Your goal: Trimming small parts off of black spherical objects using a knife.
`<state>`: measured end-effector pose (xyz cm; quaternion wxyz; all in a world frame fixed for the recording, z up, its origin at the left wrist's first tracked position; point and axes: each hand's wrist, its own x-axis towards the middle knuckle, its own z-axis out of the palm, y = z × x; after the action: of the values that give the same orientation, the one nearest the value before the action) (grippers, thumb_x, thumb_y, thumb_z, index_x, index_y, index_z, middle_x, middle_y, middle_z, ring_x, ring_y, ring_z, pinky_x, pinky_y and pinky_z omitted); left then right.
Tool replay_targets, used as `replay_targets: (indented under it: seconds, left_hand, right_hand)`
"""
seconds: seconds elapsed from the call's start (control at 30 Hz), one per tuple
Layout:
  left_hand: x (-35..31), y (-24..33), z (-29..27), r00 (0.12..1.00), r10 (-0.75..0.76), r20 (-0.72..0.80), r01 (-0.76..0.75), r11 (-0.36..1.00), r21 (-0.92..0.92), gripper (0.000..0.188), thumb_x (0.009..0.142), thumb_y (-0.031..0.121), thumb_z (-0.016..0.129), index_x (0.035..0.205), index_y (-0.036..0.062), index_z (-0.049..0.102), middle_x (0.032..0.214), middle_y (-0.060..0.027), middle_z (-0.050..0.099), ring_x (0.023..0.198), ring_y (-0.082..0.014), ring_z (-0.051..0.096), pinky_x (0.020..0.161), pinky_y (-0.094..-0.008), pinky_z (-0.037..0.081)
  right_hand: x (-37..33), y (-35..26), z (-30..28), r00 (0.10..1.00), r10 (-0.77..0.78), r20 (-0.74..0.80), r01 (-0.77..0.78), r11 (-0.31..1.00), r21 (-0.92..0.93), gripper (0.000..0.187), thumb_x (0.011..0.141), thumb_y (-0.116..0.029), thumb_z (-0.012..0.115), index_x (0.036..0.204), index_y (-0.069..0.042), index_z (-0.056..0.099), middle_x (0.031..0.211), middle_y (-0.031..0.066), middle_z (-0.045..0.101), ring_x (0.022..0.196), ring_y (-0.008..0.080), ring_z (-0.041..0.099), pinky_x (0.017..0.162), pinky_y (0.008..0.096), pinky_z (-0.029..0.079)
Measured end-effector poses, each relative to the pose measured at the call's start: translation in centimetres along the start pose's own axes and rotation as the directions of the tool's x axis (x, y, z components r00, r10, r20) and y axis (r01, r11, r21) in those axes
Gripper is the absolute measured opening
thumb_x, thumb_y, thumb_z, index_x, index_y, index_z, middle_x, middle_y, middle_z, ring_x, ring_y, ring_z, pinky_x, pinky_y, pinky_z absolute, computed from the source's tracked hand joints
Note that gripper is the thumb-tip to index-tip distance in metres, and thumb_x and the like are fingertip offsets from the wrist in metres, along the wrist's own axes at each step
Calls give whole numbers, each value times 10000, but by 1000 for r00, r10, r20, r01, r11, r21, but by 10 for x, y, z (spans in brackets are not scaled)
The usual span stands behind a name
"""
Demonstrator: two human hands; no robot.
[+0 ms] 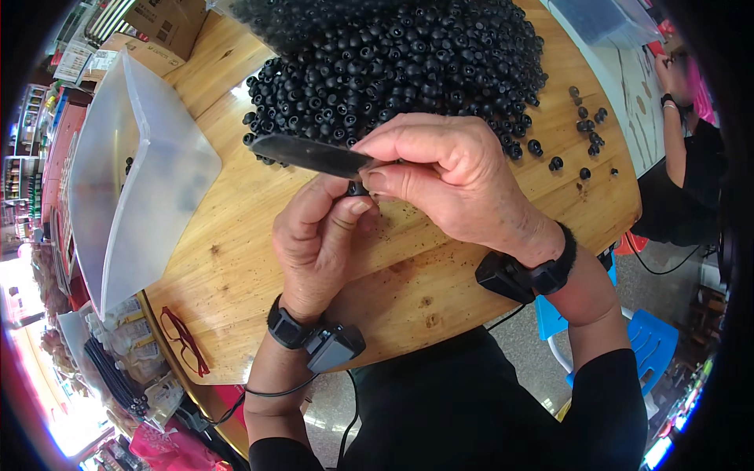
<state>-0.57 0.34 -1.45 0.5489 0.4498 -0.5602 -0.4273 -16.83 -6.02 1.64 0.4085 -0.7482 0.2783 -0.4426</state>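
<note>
Over the middle of a wooden table [251, 259], my left hand [318, 239] pinches a small black rounded part [356, 189] between thumb and fingertips. My right hand [467, 177] is closed on a knife with a dark, flat blade [310, 155]. The blade points left and passes just above my left fingers. Its handle is mostly hidden in my right hand. Whether the knife touches the part I cannot tell. Just beyond both hands spreads a large heap of similar black parts [408, 74], several with a round hole showing.
A translucent plastic bin [169, 173] lies tilted at the left. Red-framed glasses [184, 341] rest near the table's left front edge. Loose black parts [585, 173] are scattered at the right. Cardboard boxes [165, 31] stand back left; another person's arm [674, 118] and a blue chair [653, 345] appear right.
</note>
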Motion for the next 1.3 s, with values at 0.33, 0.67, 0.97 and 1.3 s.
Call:
replay_targets:
  seconds: [0.33, 0.67, 0.97, 1.3]
  left_hand:
    - [3, 2, -1, 988, -56, 141, 96, 950, -296, 201, 927, 39, 520, 1112, -25, 568, 906, -54, 616, 781, -105, 553, 724, -230, 472]
    - [3, -1, -2, 988, -90, 124, 125, 943, -309, 193, 943, 56, 503, 1111, -17, 563, 893, -40, 607, 784, -86, 547, 730, -220, 470]
    - [1, -1, 1, 995, -80, 53, 88, 982, -169, 143, 937, 70, 533, 1045, -1, 593, 815, 4, 593, 726, -55, 521, 673, -192, 448]
    - [0, -3, 0, 988, 87, 127, -88, 996, 1, 153, 911, 75, 568, 1030, -20, 590, 892, -55, 633, 751, -97, 556, 700, -219, 465]
  right_hand:
    - [0, 4, -2, 983, 184, -9, -177, 958, 227, 100, 843, -38, 623, 910, 27, 659, 736, 57, 667, 651, 92, 633, 573, 204, 485]
    - [0, -4, -3, 999, 5, 33, -12, 979, 204, 107, 828, 28, 618, 928, 50, 649, 827, 66, 648, 658, 109, 635, 592, 217, 513]
    - [-1, -1, -2, 999, -34, 12, 34, 999, 30, 98, 793, 11, 641, 888, 15, 667, 790, 78, 647, 645, 139, 640, 580, 239, 504]
    - [0, -1, -8, 975, 205, 89, -217, 965, 148, 115, 819, -34, 622, 911, 12, 675, 738, 73, 676, 652, 117, 643, 607, 234, 497]
